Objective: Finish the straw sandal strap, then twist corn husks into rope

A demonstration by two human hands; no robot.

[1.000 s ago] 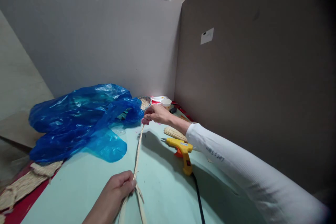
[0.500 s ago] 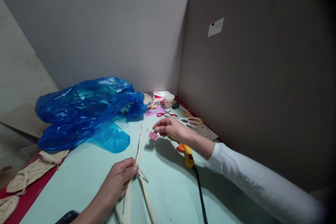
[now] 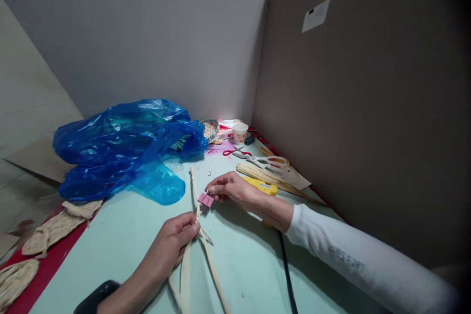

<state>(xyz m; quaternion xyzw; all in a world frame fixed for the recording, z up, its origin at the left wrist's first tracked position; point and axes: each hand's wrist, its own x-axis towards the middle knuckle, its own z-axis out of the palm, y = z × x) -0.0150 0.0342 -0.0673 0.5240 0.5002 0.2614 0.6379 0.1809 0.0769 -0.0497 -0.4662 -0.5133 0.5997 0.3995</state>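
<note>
Between the thumb and fingers of my left hand [image 3: 178, 238] is a pale braid of plant fibre [image 3: 194, 186]. Its narrow plaited end points away from me, and loose flat strands hang below the hand toward the near edge. My right hand [image 3: 230, 189] pinches a pink binder clip [image 3: 205, 199] by its wire handle. The clip hangs just right of the braid, close to it; whether they touch I cannot tell. Beneath my right wrist lies a yellow glue gun [image 3: 260, 186], partly hidden by the arm, its black cord [image 3: 287, 270] running toward me.
A crumpled blue plastic bag [image 3: 125, 147] covers the left back. Farther right are a small woven basket [image 3: 210, 129], a paper cup [image 3: 240, 133], red-handled scissors [image 3: 237, 151], white-handled scissors [image 3: 270, 162] and a fibre bundle [image 3: 265, 176]. Braided pieces [image 3: 61, 228] lie at the left edge. Grey partitions [image 3: 176, 34] stand behind.
My right hand has moved the pink binder clip left and nearer, from apart to close beside the braid. My left hand keeps its hold on the braid. The view has tilted slightly down.
</note>
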